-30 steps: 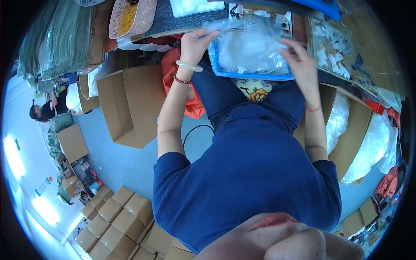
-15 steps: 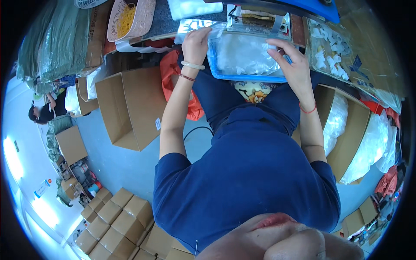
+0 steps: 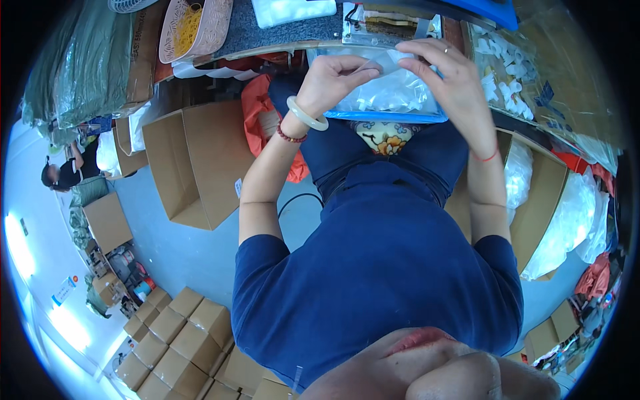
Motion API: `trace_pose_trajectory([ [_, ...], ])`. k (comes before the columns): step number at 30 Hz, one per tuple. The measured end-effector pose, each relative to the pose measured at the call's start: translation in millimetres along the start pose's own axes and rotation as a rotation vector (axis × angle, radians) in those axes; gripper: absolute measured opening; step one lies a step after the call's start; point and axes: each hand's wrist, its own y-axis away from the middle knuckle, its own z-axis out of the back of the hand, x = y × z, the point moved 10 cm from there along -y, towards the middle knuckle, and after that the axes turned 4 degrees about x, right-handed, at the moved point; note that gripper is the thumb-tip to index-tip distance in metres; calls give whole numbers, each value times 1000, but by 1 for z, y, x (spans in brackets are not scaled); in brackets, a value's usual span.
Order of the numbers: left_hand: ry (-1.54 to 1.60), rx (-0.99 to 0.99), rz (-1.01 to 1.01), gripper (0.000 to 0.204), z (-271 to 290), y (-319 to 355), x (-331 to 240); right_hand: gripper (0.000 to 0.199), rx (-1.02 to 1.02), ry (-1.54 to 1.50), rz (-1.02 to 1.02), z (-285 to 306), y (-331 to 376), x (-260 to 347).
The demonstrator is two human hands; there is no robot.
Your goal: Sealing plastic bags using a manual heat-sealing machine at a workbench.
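1. A pink basket of yellow bands stands at far left on the bench, probably kept there to be reachable yet out of the way.
2. The left hand pinches clear film between thumb and fingers, likely at the edge so the sheet stays unblocked.
3. The film hangs between both hands, above a blue tray of clear bags. The tray sits over the thighs, seemingly for a short reach.
4. The right hand grasps the film's other side by the fingertips, perhaps to steady it; whether it also holds something whitish, one cannot tell.
5. White pieces lie at right, near that hand.
6. Half a second ago the hands were well apart; now they nearly meet, the left having moved rightward.
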Motion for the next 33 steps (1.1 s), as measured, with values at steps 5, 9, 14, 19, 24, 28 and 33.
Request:
trace_pose_trajectory([
  [5, 366, 416, 143, 25, -44, -2, 25, 27, 247, 75, -59, -18, -5, -25],
  [9, 759, 399, 354, 26, -62, -20, 60, 27, 36, 55, -287, 0, 0, -68],
  [14, 1002, 253, 365, 23, -57, -68, 81, 24, -323, 643, -356, 62, 44, -101],
  [19, 953, 273, 225, 30, -53, -66, 73, 28, -177, 820, -441, 50, 55, -171],
  [24, 50, -227, 25, 26, 68, -70, 61, 38, -153, 705, -430, 43, 58, -199],
  [28, -1000, -404, -339, 40, 96, -67, 36, 36, -260, 595, -470, 62, 64, -186],
  [33, -1045, -402, -414, 27, 85, -13, 71, 29, -422, 227, -542, 83, 81, -129],
])
